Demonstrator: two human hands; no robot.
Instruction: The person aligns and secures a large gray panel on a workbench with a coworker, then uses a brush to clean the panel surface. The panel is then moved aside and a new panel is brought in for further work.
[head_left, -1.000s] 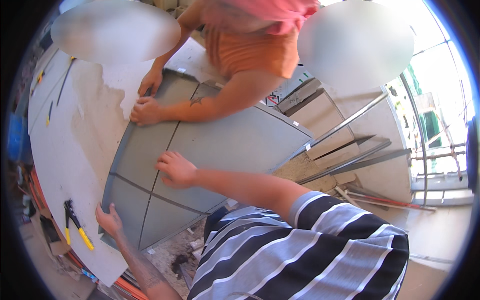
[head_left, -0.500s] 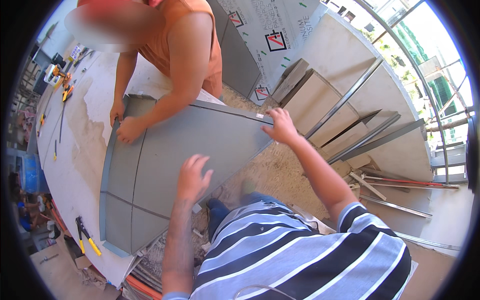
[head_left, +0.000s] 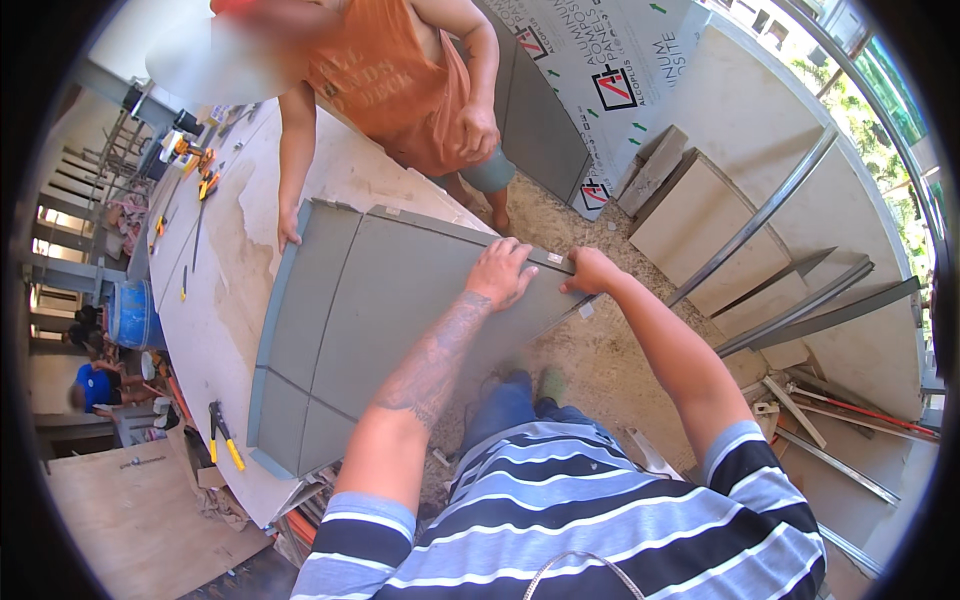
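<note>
A large grey metal panel point(head_left: 370, 320) with folded edges lies on a long pale workbench point(head_left: 225, 300) and overhangs its right side. My left hand point(head_left: 500, 272) lies flat on the panel near its far right edge. My right hand point(head_left: 588, 270) grips that same edge at the corner. Across the bench a person in an orange top rests one hand point(head_left: 289, 229) on the panel's far left corner.
Yellow-handled pliers point(head_left: 224, 434) lie at the bench's near end, more hand tools point(head_left: 200, 180) at its far end. Pale steps, metal rails point(head_left: 760, 215) and loose metal strips point(head_left: 850, 410) stand to the right. A wrapped sheet point(head_left: 610, 80) leans behind. Sandy floor below.
My left hand has gone from the panel's middle to its right edge, beside my right hand. The other person has taken one hand off the panel. My view has swung left.
</note>
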